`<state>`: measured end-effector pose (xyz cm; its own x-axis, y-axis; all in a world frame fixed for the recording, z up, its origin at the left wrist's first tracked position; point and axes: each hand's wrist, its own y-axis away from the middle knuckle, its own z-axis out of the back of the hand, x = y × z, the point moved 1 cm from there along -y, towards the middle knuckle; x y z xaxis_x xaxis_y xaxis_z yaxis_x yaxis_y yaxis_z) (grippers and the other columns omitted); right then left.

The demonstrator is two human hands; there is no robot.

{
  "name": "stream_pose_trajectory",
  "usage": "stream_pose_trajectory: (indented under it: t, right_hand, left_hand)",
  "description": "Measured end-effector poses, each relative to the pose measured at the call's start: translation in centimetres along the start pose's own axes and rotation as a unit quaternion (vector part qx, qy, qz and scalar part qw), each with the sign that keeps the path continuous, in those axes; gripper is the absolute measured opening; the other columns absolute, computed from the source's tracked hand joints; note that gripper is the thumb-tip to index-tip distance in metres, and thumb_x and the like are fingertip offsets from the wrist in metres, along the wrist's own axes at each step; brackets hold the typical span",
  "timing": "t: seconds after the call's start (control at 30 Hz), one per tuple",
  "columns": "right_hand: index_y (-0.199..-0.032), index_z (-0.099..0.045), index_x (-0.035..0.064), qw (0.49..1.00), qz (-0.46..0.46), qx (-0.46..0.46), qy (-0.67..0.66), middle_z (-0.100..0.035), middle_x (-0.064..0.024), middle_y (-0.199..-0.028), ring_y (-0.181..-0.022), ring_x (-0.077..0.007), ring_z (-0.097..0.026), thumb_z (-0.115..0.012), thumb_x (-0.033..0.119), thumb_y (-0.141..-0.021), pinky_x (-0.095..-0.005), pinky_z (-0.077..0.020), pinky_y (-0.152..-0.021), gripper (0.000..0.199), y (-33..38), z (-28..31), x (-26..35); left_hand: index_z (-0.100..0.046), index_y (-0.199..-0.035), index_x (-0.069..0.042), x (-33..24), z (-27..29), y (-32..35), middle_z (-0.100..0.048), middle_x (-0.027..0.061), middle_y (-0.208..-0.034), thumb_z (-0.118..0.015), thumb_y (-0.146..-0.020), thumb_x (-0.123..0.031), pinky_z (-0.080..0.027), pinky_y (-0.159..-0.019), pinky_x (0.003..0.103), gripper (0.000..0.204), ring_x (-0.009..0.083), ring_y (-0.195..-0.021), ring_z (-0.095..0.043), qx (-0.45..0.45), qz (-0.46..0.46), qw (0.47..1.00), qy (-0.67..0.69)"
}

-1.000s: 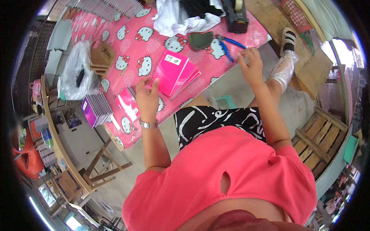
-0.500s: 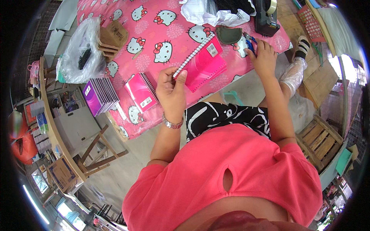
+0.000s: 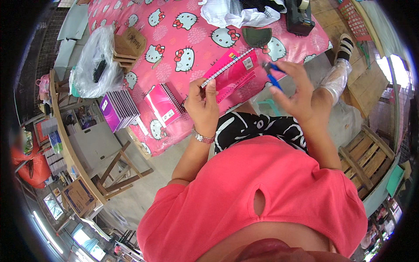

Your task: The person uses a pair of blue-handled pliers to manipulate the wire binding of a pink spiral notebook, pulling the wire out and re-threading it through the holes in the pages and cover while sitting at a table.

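My left hand [image 3: 203,99] is closed on the lower end of a pink notebook [image 3: 235,72] with a white spiral spine, held tilted above the table. Loose pink pages or covers fan out around the spine. In my right hand [image 3: 299,96], blue-handled pliers [image 3: 274,75] point toward the notebook's upper end; their jaws are apart from it. To the left lie a small stack of pink spiral notebooks [image 3: 163,105] and a taller stack of purple spiral notebooks [image 3: 120,110].
A pink patterned cloth covers the table [image 3: 183,39]. On it are a clear plastic bag [image 3: 96,65], brown cardboard pieces [image 3: 129,46], a dark green pouch [image 3: 257,37], a white bag [image 3: 222,13] and a black tape dispenser [image 3: 300,19]. A wooden stool [image 3: 366,157] stands right.
My right hand has picked the blue pliers up off the table and brought them nearer the notebook. The notebook in my left hand has turned, showing more pink sheets behind its spine.
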<state>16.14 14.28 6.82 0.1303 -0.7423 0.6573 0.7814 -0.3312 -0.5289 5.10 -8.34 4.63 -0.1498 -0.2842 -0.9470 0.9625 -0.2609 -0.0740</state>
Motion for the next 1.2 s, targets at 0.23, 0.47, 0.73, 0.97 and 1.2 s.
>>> stream_pose_trajectory:
  t: [0.23,0.47,0.73,0.97,1.2]
  right_hand:
    - [-0.12,-0.061,0.0017,0.98,0.025,0.132,-0.145,-0.062,-0.0178,-0.115,-0.104,-0.0329,-0.061,-0.078,0.023,-0.072,-0.0395,-0.0478,-0.091,0.055,2.1,-0.5,1.9]
    - [-0.123,-0.06,0.0071,0.977,0.029,0.146,-0.152,-0.059,-0.0145,-0.115,-0.106,-0.0332,-0.056,-0.079,0.027,-0.072,-0.0441,-0.0458,-0.092,0.059,1.0,-1.5,3.3]
    - [-0.122,-0.061,0.0078,0.985,0.072,0.133,-0.086,-0.058,-0.0125,-0.114,-0.103,-0.0312,-0.056,-0.077,0.026,-0.073,-0.0435,-0.0446,-0.09,0.055,-0.3,-3.3,5.0]
    - [-0.115,-0.062,0.0053,0.988,0.084,0.128,0.002,-0.058,-0.0133,-0.107,-0.098,-0.0311,-0.057,-0.075,0.028,-0.075,-0.0425,-0.0456,-0.084,0.048,-0.5,-3.2,6.2]
    - [-0.112,-0.064,0.0005,0.636,-0.466,0.364,-0.495,-0.064,-0.0069,-0.091,-0.081,-0.0173,-0.062,-0.071,0.029,-0.087,-0.0317,-0.0506,-0.074,0.038,-0.1,-3.0,5.3]
  left_hand:
    - [-0.055,-0.111,0.002,-0.6,-0.9,0.5,-0.06,0.0063,-0.095,-0.061,-0.096,-0.005,-0.058,-0.059,0.025,0.018,0.0099,-0.074,-0.062,-0.048,-0.091,0.994,-0.026]
    - [-0.057,-0.105,0.003,-2.1,-1.7,0.6,-0.059,0.005,-0.091,-0.06,-0.096,-0.006,-0.055,-0.061,0.026,0.014,0.0105,-0.08,-0.061,-0.096,-0.121,0.986,0.059]
    - [-0.056,-0.11,0.004,0.3,-0.5,0.8,-0.061,0.0042,-0.096,-0.057,-0.093,0.007,-0.051,-0.068,0.02,0.017,0.0077,-0.081,-0.061,-0.044,-0.05,0.991,0.119]
    - [-0.059,-0.111,0.007,0.7,0.1,1.0,-0.067,0.01,-0.1,-0.054,-0.092,0.01,-0.057,-0.079,0.027,0.02,0.015,-0.087,-0.068,-0.017,-0.046,0.993,0.112]
    - [-0.061,-0.108,0.008,0.9,0.7,1.0,-0.067,0.0141,-0.095,-0.056,-0.09,0.011,-0.059,-0.071,0.029,0.019,0.02,-0.083,-0.07,-0.016,-0.154,0.987,-0.036]
